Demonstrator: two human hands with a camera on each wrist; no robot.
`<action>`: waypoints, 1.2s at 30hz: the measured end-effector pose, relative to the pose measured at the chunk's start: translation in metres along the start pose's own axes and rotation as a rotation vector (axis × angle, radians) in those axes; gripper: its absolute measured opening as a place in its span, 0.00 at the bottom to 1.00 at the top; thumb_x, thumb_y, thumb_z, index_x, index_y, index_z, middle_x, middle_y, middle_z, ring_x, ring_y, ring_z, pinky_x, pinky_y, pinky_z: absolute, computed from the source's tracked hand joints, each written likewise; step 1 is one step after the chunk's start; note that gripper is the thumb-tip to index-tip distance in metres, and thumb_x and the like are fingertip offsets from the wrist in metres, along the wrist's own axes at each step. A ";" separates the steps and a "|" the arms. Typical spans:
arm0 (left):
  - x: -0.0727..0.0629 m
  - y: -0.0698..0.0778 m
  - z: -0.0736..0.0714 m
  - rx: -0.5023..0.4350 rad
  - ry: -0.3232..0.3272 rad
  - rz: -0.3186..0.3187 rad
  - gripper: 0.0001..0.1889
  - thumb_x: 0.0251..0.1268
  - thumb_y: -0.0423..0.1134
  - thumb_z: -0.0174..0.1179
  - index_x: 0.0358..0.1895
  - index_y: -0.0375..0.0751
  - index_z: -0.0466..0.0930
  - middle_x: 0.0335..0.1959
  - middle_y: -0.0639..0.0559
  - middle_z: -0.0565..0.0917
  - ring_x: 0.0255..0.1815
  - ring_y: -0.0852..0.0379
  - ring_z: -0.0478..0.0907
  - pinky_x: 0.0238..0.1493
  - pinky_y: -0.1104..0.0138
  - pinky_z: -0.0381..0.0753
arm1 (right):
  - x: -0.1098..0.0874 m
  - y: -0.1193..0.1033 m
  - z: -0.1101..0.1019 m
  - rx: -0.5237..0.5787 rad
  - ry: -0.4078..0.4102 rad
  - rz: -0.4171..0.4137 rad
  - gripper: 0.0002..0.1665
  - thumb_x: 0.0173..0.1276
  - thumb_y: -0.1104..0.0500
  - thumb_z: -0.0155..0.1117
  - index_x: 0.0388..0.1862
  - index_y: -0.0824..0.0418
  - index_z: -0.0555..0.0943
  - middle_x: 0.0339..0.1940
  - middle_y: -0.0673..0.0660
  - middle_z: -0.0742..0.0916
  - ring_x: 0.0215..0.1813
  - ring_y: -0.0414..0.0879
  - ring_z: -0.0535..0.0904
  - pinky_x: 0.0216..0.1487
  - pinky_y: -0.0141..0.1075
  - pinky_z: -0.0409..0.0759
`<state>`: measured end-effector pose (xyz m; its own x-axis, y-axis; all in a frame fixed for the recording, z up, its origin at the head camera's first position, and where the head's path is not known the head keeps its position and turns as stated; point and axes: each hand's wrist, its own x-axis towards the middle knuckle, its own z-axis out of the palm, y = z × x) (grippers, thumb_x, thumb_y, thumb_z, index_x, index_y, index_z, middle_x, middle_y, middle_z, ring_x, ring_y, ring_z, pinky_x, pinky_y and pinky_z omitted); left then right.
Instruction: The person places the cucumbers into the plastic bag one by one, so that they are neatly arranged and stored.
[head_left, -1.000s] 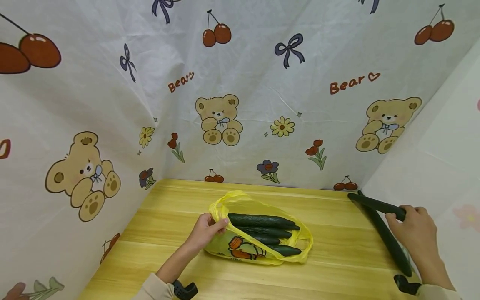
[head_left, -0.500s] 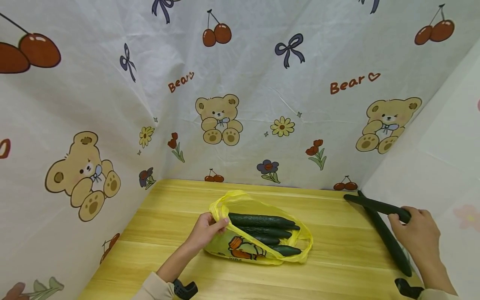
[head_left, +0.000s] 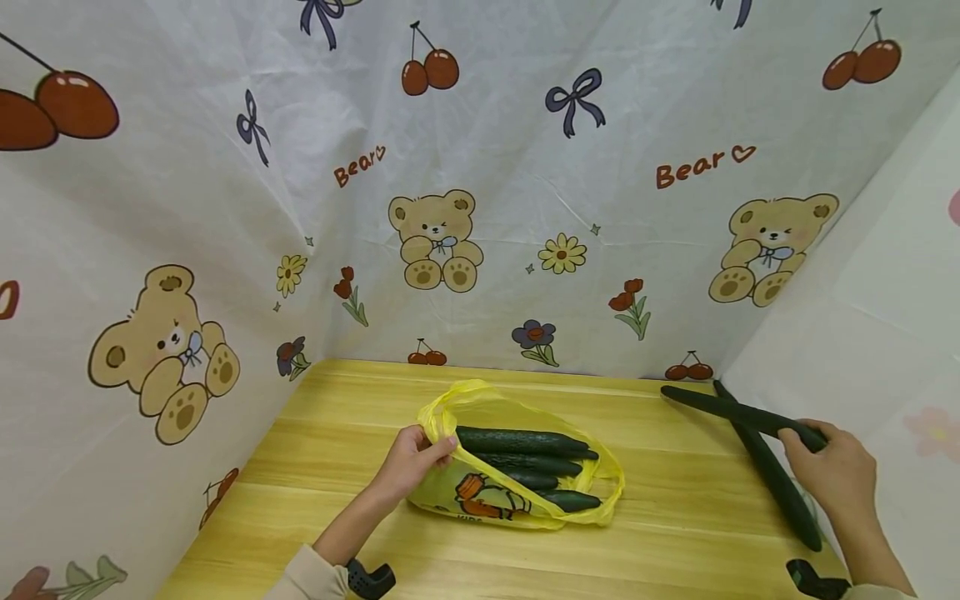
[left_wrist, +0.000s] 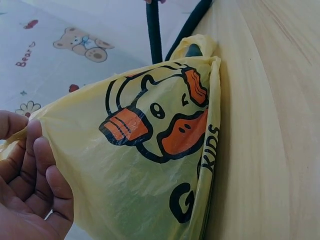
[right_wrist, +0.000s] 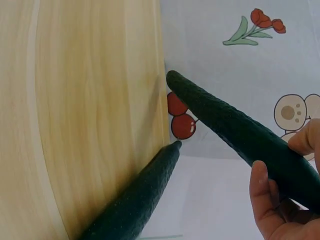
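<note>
Evidently, the rim of a yellow bag [head_left: 431,492] is pinched between the thumb and fingers of the left hand [head_left: 411,458], presumably so that its mouth is kept spread. The bag is lying on the table [head_left: 675,533] just to the right of that hand, and several cucumbers [head_left: 517,440] are seen within it, laid lengthwise roughly side by side. One cucumber [head_left: 750,417] is gripped near its close end by the right hand [head_left: 838,467], thumb opposed to fingers, probably so that its long free end is left pointing away, ahead and leftward of the hand. A second cucumber [head_left: 780,483] is set down left of the right hand, beneath the raised one, beside the side sheet [head_left: 885,350]. Compared with the earlier frames, the gripped cucumber has been shifted leftward; the left hand and bag are essentially unchanged.
</note>
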<state>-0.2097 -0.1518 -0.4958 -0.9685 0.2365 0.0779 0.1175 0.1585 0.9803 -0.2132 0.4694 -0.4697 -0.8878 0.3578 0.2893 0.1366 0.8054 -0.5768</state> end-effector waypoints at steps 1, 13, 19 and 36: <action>0.000 0.000 0.000 0.000 0.000 0.000 0.15 0.81 0.43 0.63 0.48 0.30 0.82 0.35 0.52 0.85 0.34 0.60 0.82 0.41 0.68 0.86 | 0.000 0.000 0.000 0.008 -0.011 0.011 0.31 0.80 0.46 0.57 0.65 0.72 0.81 0.32 0.54 0.93 0.39 0.52 0.83 0.38 0.45 0.70; 0.000 0.000 0.001 0.006 -0.005 0.004 0.15 0.82 0.43 0.63 0.48 0.31 0.82 0.34 0.53 0.85 0.34 0.60 0.82 0.41 0.68 0.85 | -0.005 -0.003 -0.001 0.150 -0.106 0.126 0.33 0.80 0.42 0.56 0.66 0.67 0.81 0.22 0.32 0.90 0.29 0.15 0.73 0.34 0.26 0.71; -0.001 0.000 0.001 0.009 -0.001 0.004 0.15 0.82 0.43 0.63 0.48 0.30 0.82 0.34 0.53 0.85 0.33 0.61 0.81 0.40 0.68 0.85 | -0.008 -0.002 0.001 0.275 -0.171 0.128 0.25 0.81 0.41 0.59 0.61 0.58 0.84 0.26 0.28 0.88 0.31 0.22 0.85 0.34 0.20 0.78; -0.002 0.000 0.002 0.007 -0.008 0.006 0.16 0.81 0.43 0.63 0.47 0.29 0.81 0.33 0.51 0.84 0.33 0.61 0.81 0.38 0.68 0.84 | -0.019 -0.009 0.009 0.566 -0.219 0.029 0.07 0.82 0.54 0.65 0.49 0.41 0.88 0.38 0.26 0.85 0.36 0.30 0.91 0.40 0.25 0.88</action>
<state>-0.2069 -0.1504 -0.4962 -0.9660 0.2450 0.0822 0.1249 0.1642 0.9785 -0.2018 0.4514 -0.4773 -0.9653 0.2218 0.1376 -0.0389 0.3991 -0.9161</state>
